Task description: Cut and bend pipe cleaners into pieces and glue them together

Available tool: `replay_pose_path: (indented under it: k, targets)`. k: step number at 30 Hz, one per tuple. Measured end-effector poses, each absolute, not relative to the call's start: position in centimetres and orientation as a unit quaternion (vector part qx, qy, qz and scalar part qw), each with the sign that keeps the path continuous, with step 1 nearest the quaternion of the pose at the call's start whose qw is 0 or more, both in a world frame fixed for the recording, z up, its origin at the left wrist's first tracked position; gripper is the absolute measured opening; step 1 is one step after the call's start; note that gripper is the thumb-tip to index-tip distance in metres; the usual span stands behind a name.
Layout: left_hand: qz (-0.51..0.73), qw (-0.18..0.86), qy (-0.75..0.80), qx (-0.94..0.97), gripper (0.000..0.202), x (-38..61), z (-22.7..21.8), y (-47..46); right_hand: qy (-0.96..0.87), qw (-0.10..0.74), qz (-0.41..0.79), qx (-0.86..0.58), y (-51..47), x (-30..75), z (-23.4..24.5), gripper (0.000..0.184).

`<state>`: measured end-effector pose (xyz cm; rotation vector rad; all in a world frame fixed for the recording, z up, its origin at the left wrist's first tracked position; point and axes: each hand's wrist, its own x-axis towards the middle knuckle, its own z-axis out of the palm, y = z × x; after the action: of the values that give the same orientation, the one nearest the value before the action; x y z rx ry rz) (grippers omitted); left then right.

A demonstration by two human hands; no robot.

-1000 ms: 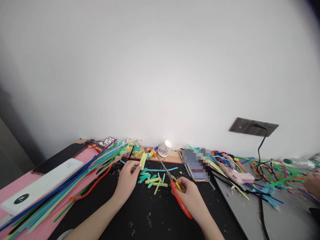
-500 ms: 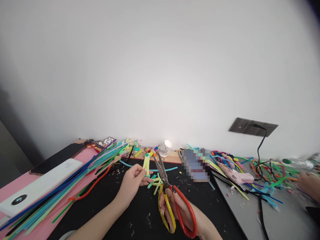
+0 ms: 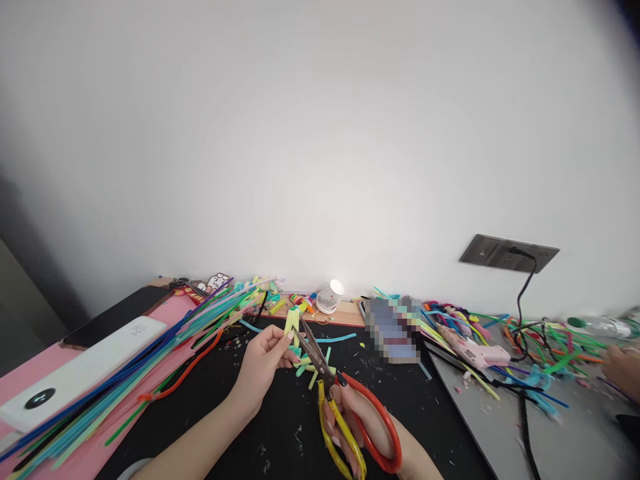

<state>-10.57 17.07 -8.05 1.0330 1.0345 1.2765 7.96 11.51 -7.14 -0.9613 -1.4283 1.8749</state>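
Between the thumb and fingers of my left hand [image 3: 263, 363] is a bundle of yellow-green pipe cleaners [image 3: 291, 322], held upright. My right hand [image 3: 363, 417] is wrapped round the handles of large scissors [image 3: 314, 350], one red and one yellow. Their blades point up and left, with the tips right beside the bundle; whether they touch it I cannot tell. Just below the blades, short yellow and teal pipe cleaner pieces [image 3: 313, 370] lie on the black mat [image 3: 280, 433].
Long pipe cleaners [image 3: 165, 353] and a white box-like device [image 3: 85, 373] lie at left. A paper cup [image 3: 330, 297] stands by the wall. At right are a pixelated phone [image 3: 393, 330], a pink glue gun [image 3: 475, 350], a bottle [image 3: 600, 327] and another person's hand [image 3: 623, 370].
The scissors have tilted to the left, bringing their blades closer to the bundle, and their handles have moved slightly right and down. My left hand has barely moved and keeps its grip.
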Motion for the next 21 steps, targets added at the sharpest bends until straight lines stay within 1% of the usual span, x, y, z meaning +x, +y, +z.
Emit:
replay_pose_path:
  k: [5,11,17,21]
  targets:
    - [0.545,0.587,0.416,0.43,0.022,-10.5,-8.3,17.1,-0.533,0.329,0.683,-0.375,11.3,7.8,-7.3,0.049]
    - [0.523,0.653,0.366,0.406,0.025,-10.2,-7.5,16.8,-0.539,0.318,0.683,-0.377,11.4,7.6,-7.0,0.045]
    - [0.463,0.65,0.39,0.46,0.027,-10.1,-7.0,16.5,-0.522,0.303,0.704,-0.373,11.4,7.5,-6.5,0.042]
    - [0.432,0.644,0.399,0.49,0.027,-9.9,-7.1,16.3,-0.519,0.328,0.682,-0.398,11.1,7.4,-6.7,0.043]
